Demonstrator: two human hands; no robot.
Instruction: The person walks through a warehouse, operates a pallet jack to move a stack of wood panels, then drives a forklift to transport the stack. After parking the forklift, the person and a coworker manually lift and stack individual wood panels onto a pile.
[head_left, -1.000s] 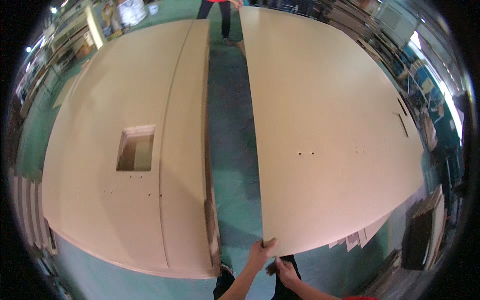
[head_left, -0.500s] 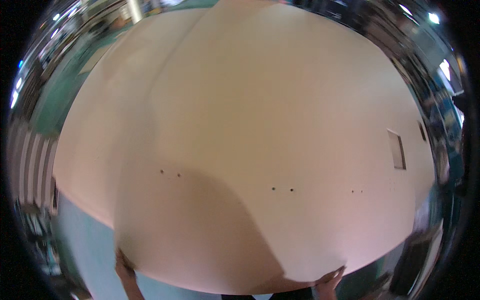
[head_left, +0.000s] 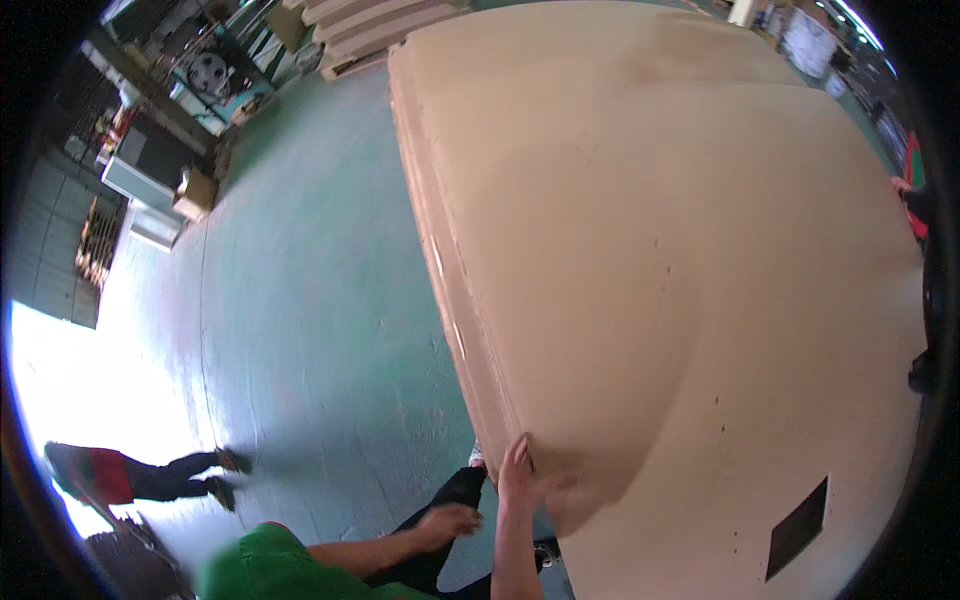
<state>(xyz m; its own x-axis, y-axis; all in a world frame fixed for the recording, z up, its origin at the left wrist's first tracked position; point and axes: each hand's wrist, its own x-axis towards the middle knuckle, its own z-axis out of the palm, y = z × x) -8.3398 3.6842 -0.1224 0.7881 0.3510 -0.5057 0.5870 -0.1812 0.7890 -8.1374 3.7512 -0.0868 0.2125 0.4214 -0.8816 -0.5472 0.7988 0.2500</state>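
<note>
A very large tan board (head_left: 590, 220) fills the right half of the head view, with a dark rectangular cutout (head_left: 797, 530) and several small holes. Along its left side runs a layered edge (head_left: 455, 310). My right hand (head_left: 517, 475) rests at the near left corner of the board, fingers stretched along the edge, with a blurred patch beside it. My left hand (head_left: 450, 525) is off the board, in front of my dark trousers (head_left: 425, 555); its fingers are smeared by motion, and no object shows in it. My shadow falls across the board.
Green floor (head_left: 320, 280) stretches to the left, where a person in red and dark clothes (head_left: 130, 475) stands. A machine (head_left: 215, 80), a cardboard box (head_left: 195, 193) and stacked ridged boards (head_left: 375, 25) are farther back. Another person's red sleeve (head_left: 914, 190) shows at the right rim.
My view has swung round, bringing the floor and the board's layered edge into sight. Both hands were at the near edge; now the left is away from the board.
</note>
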